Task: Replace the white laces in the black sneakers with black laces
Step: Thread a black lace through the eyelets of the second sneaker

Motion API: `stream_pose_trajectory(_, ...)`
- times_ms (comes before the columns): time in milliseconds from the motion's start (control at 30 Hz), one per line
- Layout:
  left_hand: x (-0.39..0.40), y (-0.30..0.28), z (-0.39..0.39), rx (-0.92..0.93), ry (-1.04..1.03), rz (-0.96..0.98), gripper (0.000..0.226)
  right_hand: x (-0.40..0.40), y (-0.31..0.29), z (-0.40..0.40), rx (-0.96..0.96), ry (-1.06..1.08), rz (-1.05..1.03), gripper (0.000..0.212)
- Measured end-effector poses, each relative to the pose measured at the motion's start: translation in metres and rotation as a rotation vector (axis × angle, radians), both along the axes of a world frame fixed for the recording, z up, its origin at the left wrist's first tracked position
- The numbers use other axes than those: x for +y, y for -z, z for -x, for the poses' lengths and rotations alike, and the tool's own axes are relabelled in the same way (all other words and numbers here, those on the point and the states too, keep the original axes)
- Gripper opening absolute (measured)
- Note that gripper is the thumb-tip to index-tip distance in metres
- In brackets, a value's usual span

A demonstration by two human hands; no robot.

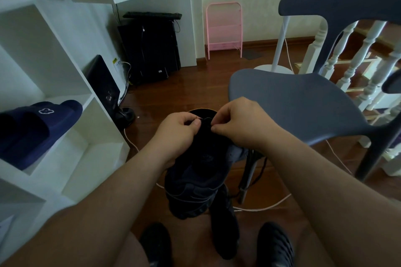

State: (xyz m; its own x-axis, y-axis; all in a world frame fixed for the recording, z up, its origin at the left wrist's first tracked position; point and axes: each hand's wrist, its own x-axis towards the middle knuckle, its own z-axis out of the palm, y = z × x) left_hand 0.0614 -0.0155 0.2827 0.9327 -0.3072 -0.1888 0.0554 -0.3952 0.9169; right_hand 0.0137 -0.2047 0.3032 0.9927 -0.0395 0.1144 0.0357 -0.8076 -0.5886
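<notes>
I hold a black sneaker [195, 182] upright in front of me, its toe end up between my hands. My left hand [178, 132] pinches a thin black lace [205, 119] near the sneaker's top. My right hand [240, 121] pinches the same lace from the other side. More black lace [261, 169] hangs down below my right wrist. A second black sneaker [225, 227] stands on the floor below the held one. A white lace [267, 206] lies curled on the wooden floor around the shoes.
A grey plastic chair [303, 102] stands close on the right. White shelving [71, 128] on the left holds navy slippers [36, 128]. My feet in black shoes [275, 245] are at the bottom. A computer tower [149, 50], pink rack [224, 28] and stair railing [358, 56] stand behind.
</notes>
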Motion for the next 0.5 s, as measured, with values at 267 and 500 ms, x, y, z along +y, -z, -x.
stream_pose_trajectory(267,-0.0041,0.0004,0.0034,-0.096,0.008,0.015,0.016,0.0023,0.0027,-0.0022,-0.077,0.121,-0.036,0.012)
stream_pose_trajectory(500,0.002,0.0018,0.0036,-0.223,0.045,-0.059,0.015,0.0073,0.0005,-0.0018,-0.056,0.126,-0.003,0.014)
